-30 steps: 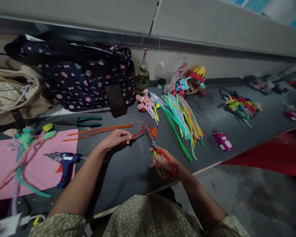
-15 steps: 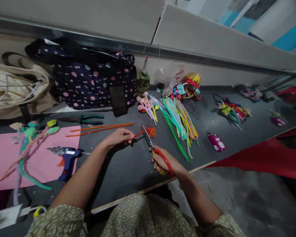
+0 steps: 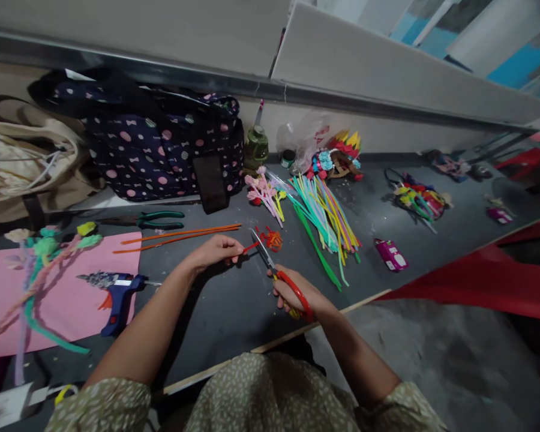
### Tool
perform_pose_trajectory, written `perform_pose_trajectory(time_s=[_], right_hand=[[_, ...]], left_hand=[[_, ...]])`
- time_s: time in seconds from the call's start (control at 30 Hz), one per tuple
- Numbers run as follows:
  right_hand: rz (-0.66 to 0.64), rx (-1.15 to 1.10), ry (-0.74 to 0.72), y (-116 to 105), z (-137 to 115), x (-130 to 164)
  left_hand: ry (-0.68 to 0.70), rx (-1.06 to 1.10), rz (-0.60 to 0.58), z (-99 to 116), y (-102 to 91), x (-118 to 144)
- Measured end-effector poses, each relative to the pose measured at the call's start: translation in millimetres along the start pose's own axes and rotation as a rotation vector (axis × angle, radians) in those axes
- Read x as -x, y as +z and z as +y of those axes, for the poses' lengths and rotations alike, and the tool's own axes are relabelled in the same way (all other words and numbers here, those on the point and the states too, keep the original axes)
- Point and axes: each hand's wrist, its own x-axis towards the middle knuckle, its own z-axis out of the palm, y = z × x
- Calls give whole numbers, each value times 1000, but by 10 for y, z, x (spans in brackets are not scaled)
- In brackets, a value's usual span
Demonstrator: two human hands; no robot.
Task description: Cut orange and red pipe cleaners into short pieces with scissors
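Observation:
Pinched in the fingers of my left hand (image 3: pixel 222 249) is a short red pipe cleaner (image 3: pixel 251 246), pointing right. My right hand (image 3: pixel 294 291) grips scissors (image 3: pixel 292 288) with red and yellow handles. Their blades reach up to the free end of the red pipe cleaner. Just beyond the blades lies a small pile of cut red and orange pieces (image 3: pixel 272 239). Several long orange pipe cleaners (image 3: pixel 180 233) rest on the table behind my left hand. A bundle of green, yellow and pink pipe cleaners (image 3: pixel 326 216) spreads to the right of the pile.
On pink paper (image 3: pixel 76 324) at left are a blue glue gun (image 3: pixel 119 297) and fuzzy flowers (image 3: pixel 45 246). Green-handled pliers (image 3: pixel 162 219), a dotted bag (image 3: pixel 162 144), a phone (image 3: pixel 210 183) and a green bottle (image 3: pixel 256 144) stand or lie behind. A purple packet (image 3: pixel 390 255) sits right.
The view has shifted slightly, so everything sits a little further left. The red pipe cleaner looks shorter, and a few more red bits lie beside the blades.

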Motion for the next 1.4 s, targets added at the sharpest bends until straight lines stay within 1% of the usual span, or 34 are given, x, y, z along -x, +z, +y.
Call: perform_pose_trajectory(time_s=[0.17,0.47,0.63,1.07,1.23,1.4], right_hand=[[7,-28,22,-8,-49,11],[17,-15,48,-37,-95,19],[17,-4,36,-38,-86,14],[33,-24,39,-46,-41,-27],[12,-49,47,-79,-75,-46],[-23,-101,84,-108,-144,-75]], left_hand=[[-11,3,-11,-6,13,-18],[-19,-25,-20,-54,12,-54],[-18,-22,-38,-64,5,-67],[-34,-24,-30,-47,-12,-55],[-50,-25,-45,-79,-55,-39],[-77,-34,-8,-77,-53,-37]])
